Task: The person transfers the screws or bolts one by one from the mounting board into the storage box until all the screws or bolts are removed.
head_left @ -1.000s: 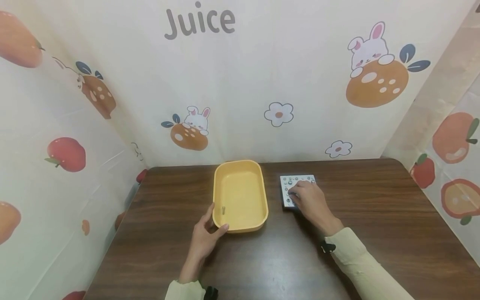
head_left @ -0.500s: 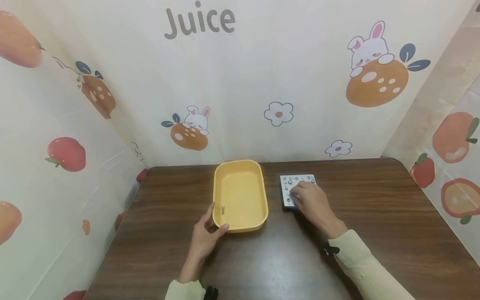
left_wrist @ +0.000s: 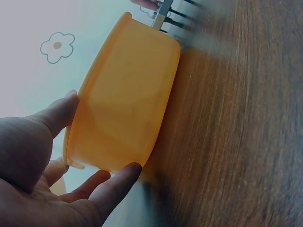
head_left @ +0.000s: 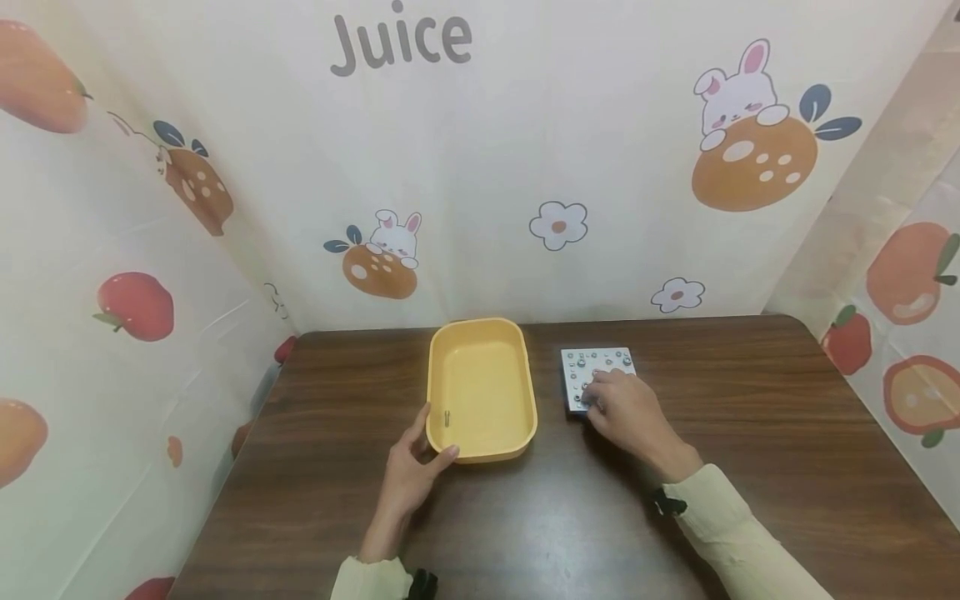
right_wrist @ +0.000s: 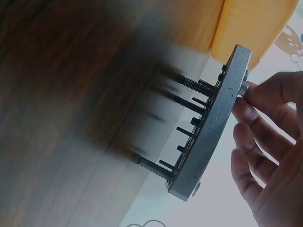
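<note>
Yellow plastic tray, near-left corner clasped by the left hand; right of it, the right hand, at a metal plate, pinches a bolt head. Early, it seems: the plate bears many bolts, the tray one screw.

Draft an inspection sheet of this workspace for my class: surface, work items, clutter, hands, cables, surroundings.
Surface: dark wood-grain table
Work items: yellow tray holding one small screw-like piece; metal plate to its right, threaded screws projecting beneath
Clutter: nothing seen
Hands: left hand holds the tray's near-left corner; right hand pinches a screw head at the plate
Cables: nothing seen
Surroundings: white sheets printed with fruit, rabbits, flowers and "Juice"
</note>
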`<state>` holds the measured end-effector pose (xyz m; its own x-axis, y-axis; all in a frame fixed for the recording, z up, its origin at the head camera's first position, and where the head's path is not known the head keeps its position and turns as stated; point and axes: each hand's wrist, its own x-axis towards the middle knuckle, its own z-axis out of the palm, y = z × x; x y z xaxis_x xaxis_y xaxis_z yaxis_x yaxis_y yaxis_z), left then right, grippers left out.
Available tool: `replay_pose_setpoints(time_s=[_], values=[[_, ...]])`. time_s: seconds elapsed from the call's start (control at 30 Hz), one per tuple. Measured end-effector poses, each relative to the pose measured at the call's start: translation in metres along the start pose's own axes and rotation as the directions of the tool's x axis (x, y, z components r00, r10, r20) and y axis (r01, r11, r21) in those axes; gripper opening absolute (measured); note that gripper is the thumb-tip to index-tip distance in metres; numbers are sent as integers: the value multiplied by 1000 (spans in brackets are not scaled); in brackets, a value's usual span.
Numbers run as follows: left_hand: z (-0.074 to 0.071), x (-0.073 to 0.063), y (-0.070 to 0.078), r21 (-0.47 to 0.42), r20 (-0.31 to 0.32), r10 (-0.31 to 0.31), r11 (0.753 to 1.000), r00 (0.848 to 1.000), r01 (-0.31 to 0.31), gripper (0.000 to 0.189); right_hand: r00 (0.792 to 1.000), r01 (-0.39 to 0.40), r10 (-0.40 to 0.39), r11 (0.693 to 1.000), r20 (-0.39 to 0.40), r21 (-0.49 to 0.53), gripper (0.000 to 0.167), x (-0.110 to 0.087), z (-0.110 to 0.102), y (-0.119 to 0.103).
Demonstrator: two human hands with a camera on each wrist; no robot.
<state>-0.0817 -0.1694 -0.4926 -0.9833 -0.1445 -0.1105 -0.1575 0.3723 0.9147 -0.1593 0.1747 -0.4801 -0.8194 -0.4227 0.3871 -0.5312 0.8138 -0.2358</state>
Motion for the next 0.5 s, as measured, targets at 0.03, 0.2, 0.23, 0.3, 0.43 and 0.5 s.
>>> replay_pose_setpoints(time_s=[0.03,0.2,0.23,0.3,0.43,0.5], values=[[0,0,0,-2,0,0,1000,1000,0,88,1000,3,-3,1000,3,-10,5,0,0,0],[0,0,1,-12,1,-7,1000,1000,7,88,1000,7,-7,1000,14,-5,8,0,-1,0],[0,0,1,-13,1,-9,1000,1000,9,88,1000,7,-7,1000,13,1,9,0,0,0],[0,0,1,-13,2,-12,1000,1000,12,87,1000,11,-11,1000,12,17,9,0,0,-1],[0,0,1,-14,1,-18,1000,1000,18,88,1000,14,-14,1000,15,19,12,1,0,-3],[0,0,1,-14,1,-18,1000,1000,18,88,1000,-2,1,1000,28,16,12,1,0,-5]])
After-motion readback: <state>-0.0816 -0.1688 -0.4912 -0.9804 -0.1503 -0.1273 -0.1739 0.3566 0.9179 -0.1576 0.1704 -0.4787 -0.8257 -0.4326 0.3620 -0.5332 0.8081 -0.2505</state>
